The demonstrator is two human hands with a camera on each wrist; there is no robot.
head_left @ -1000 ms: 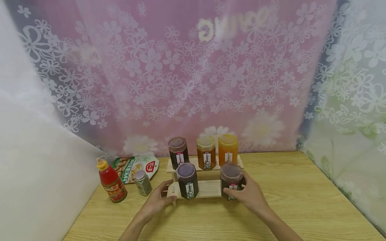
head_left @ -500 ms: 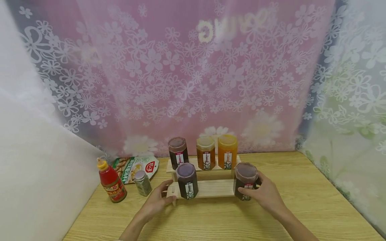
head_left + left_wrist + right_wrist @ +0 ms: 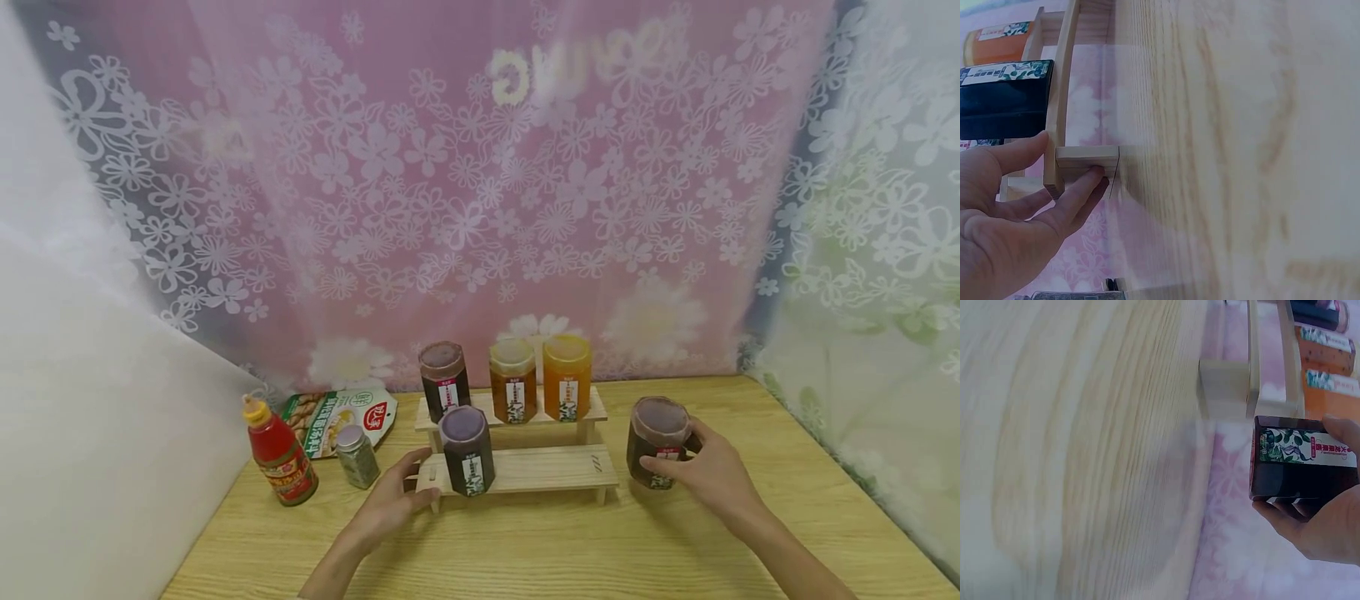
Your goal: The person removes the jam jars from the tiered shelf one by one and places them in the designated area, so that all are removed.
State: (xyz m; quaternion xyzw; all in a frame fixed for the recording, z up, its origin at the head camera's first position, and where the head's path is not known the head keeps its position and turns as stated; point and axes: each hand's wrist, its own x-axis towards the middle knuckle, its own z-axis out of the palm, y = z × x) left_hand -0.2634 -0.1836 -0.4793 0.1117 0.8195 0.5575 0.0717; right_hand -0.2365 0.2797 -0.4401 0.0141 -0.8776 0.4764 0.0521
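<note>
My right hand [image 3: 712, 475] grips a dark jam jar [image 3: 657, 442] with a purplish lid, to the right of a two-step wooden rack [image 3: 551, 468]. In the right wrist view a gap shows between that jar's base [image 3: 1254, 459] and the tabletop. My left hand [image 3: 393, 496] holds the rack's lower left end, thumb at the plank's edge and fingers by the leg [image 3: 1088, 156]. On the lower step stands another dark jar [image 3: 467, 454]. The upper step carries a dark jar [image 3: 442, 379], an amber jar [image 3: 513, 379] and an orange jar [image 3: 567, 379].
Left of the rack stand a red sauce bottle [image 3: 279, 454] with a yellow cap and a small spice jar [image 3: 357, 458]. Behind them lies a green and white food packet [image 3: 330, 417]. A pink flowered curtain [image 3: 465, 208] hangs along the table's back edge.
My right hand has carried the dark jar rightward from the lower step to beyond the rack's right end. The left hand has stayed on the rack.
</note>
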